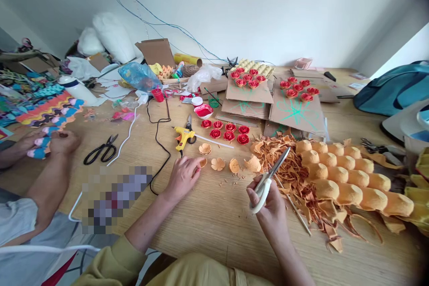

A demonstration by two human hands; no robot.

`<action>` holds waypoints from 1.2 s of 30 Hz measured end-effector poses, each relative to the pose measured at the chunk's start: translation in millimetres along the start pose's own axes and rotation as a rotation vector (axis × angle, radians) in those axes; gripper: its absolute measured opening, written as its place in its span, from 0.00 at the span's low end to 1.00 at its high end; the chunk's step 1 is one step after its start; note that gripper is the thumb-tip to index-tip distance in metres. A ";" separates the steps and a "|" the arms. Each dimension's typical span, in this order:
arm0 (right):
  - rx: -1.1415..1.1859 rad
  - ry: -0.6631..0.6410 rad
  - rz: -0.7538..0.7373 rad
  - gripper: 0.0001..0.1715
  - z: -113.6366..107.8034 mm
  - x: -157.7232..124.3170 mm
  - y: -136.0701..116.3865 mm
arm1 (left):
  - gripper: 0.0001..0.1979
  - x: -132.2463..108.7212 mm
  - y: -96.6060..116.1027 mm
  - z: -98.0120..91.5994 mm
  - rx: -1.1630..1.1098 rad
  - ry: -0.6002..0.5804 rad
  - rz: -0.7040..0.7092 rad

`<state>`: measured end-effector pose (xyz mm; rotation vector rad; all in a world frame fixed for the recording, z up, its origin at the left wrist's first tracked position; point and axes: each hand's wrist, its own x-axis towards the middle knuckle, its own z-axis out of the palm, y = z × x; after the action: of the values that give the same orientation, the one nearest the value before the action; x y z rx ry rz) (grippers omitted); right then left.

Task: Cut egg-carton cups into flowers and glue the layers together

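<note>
- Scissors [268, 179] sit in the right hand [271, 212], lower centre-right of the frame. They have white handles and grey blades, and the tip points up and right over the scraps [284, 161].
- The right hand's fingers are curled through and around the handles, gripping them firmly. The wrist hovers above the table [217, 223].
- The left hand [182, 178] lies palm down at centre frame, fingers bent. Its tips touch a small orange cup [203, 162]. The fingers half hide that piece, so I cannot tell whether they pinch it or only press on it.
- The cup is pale orange pulp card with a scalloped, petal-like edge, and it lies flat on the table.
- Similar orange pieces [217, 164] lie in a row just to its right, with another above it near the glue gun [183, 136].
- An orange egg tray [351, 183] runs along the right side. Its domes face up, and its near edge is torn and ragged.
- The scraps are piled between the tray and the scissors.
- Red roses [224, 130] sit in two rows above the orange pieces, and more stand on cardboard [248, 94] at upper centre.
- Black shears [100, 152] lie at left.
- Another person's hands [53, 143], at the left edge, hold a blue and pink strip [40, 148].
</note>
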<state>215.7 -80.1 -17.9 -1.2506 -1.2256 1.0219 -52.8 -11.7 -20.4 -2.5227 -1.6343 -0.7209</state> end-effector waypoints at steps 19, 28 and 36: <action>0.060 0.019 0.077 0.15 -2.3 2.3 -8.6 | 0.12 23.8 30.9 18.2 0.014 -0.087 0.142; 0.056 -0.017 0.074 0.13 -2.0 2.0 -7.5 | 0.13 23.1 30.4 16.8 -0.044 -0.063 0.081; 0.032 0.010 0.098 0.14 -1.5 6.2 2.5 | 0.16 27.2 84.0 -69.6 -0.390 -0.374 0.219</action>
<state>218.1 -73.9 -19.7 -1.3000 -1.1450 1.1010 5.1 -45.6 69.8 -3.2182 -1.3733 -0.6237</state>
